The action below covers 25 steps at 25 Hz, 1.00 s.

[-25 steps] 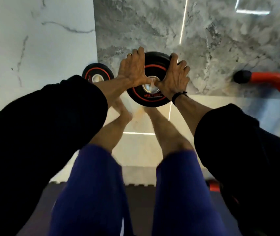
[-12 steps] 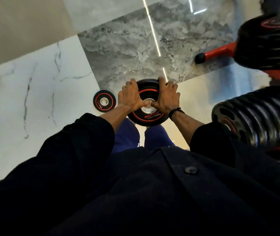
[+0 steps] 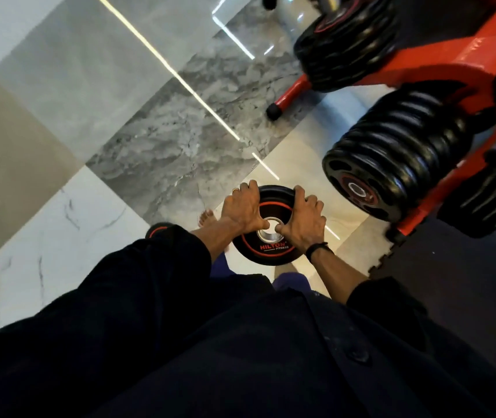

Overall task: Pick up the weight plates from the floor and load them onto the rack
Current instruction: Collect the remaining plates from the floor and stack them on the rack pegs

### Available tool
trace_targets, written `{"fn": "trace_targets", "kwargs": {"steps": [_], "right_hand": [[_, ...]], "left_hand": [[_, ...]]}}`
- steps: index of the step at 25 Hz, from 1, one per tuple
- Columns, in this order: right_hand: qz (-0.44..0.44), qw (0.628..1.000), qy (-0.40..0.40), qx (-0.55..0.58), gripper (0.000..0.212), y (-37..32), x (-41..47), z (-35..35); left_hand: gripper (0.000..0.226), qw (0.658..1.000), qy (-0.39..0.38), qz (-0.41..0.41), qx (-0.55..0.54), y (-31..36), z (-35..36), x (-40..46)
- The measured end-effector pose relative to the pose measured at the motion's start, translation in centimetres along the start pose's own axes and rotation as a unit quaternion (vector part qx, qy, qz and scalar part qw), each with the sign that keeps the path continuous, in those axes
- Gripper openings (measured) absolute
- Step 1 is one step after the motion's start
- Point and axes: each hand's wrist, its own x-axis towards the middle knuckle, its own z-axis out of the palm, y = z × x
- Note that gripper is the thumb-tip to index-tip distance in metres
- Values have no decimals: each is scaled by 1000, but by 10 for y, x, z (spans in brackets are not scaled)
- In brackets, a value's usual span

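Both hands grip one plate [image 3: 271, 236], held flat, clear of the floor [image 3: 60, 221], logo face up. Left hand [image 3: 242, 211] clamps its left edge, fingers curled over the far rim, thumb reaching in to the steel hub [image 3: 271, 234]. Right hand [image 3: 302, 221] mirrors it on the right edge. Judgement: the two-sided hold with thumbs at the hub keeps a heavy disc level during the carry.

Far left, a dark round thing at the frame edge, too cropped to identify. Near the left sleeve, a small plate [image 3: 158, 230] lies on the floor, mostly hidden, apparently awaiting its turn. A bare foot [image 3: 207, 217] shows beside the left wrist.

Right: red rack [image 3: 466, 70], plates stacked edge-on along its pegs, nearest stack [image 3: 391, 164] just beyond the right hand. Likely destination, though which peg has room cannot be told.
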Motion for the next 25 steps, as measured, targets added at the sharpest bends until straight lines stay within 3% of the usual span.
{"fn": "trace_targets", "kwargs": {"steps": [4,11,17,25], "right_hand": [[79,993,77,38,93,78,-27,-34],[162,954,244,60,96,185,-64,-118],[159,929,333,40,108,220,-51,-192],[125,914,384,30,103,230,-11,-256]], "left_hand": [[83,989,15,134,61,91,-4,7],[82,932,79,345,81,242,-35,15],[85,892,165,413,83,316,-86,30],[87,872,243,411,108,354,-143,57]]}}
